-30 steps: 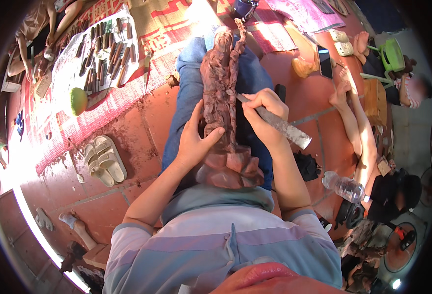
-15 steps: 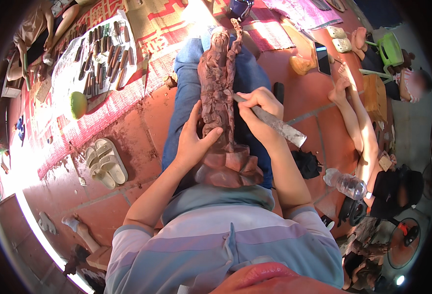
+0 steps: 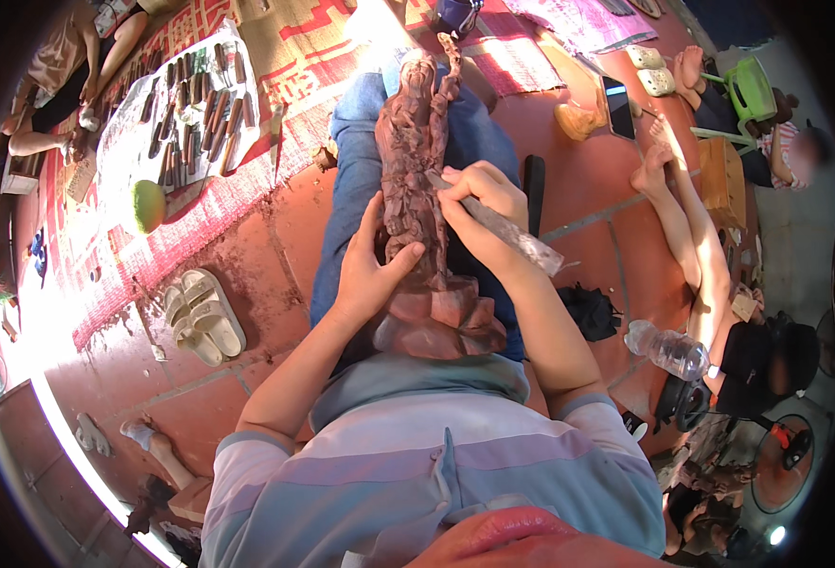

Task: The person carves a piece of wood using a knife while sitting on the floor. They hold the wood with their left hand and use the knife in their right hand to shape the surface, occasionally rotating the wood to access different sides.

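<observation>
A reddish-brown carved wooden figure [image 3: 408, 142] with a staff lies along my lap, its rocky base toward my belly. My left hand [image 3: 372, 270] is wrapped round the figure's lower part, thumb on one side and fingers on the other. In my right hand [image 3: 486, 204] is a long, flat strip-like tool [image 3: 522, 237], apparently a chisel or a sanding strip, pinched near its far end. That end touches the figure's right side at mid-height, beside the staff. The tool's wide, worn end sticks out toward the lower right.
At the upper left, several wood-handled carving tools [image 3: 214, 114] lie on a white sheet beside a green round fruit [image 3: 148, 205]. Beige sandals [image 3: 204, 317] sit on the tiles. To the right are a phone [image 3: 618, 109], a plastic bottle [image 3: 668, 350] and another person's legs [image 3: 687, 208].
My right hand and the tool have shifted slightly left and inward along the figure. My left hand keeps its hold. At the upper left, another person's hands have moved.
</observation>
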The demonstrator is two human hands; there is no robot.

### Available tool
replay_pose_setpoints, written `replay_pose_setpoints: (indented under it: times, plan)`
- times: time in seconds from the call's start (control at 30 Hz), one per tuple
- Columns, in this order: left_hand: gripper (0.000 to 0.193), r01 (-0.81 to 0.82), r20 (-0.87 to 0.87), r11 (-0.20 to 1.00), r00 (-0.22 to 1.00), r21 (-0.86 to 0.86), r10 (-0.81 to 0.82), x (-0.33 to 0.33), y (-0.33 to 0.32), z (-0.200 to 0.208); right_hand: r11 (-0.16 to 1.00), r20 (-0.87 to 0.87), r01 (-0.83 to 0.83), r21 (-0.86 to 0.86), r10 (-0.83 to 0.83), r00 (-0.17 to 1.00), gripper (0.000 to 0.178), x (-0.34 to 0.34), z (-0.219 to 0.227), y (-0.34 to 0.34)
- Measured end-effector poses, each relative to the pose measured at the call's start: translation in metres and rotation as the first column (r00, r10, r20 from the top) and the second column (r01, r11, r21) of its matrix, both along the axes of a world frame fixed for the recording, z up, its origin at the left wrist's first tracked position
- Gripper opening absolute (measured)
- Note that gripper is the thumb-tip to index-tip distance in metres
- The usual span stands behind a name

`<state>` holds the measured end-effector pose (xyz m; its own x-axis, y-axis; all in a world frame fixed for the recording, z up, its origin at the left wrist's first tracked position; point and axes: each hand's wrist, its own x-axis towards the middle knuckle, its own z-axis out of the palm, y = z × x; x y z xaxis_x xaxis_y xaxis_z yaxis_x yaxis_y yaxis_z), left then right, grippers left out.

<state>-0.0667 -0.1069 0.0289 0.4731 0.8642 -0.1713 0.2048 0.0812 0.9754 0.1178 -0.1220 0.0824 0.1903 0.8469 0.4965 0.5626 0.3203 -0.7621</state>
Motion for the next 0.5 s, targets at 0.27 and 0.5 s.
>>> replay_pose_setpoints:
  times: [0.27, 0.5]
  plan:
    - [0.086, -0.037, 0.044, 0.999, 0.998, 0.040, 0.035, 0.002, 0.000, -0.003, 1.000, 0.095, 0.014, -0.022, -0.012, 0.995, 0.014, -0.005, -0.001, -0.001]
    - [0.087, -0.035, 0.000, 0.999, 0.999, -0.010, 0.035, 0.002, -0.001, 0.003, 0.995, 0.107, 0.102, -0.012, -0.100, 0.989, 0.014, -0.008, 0.006, -0.005]
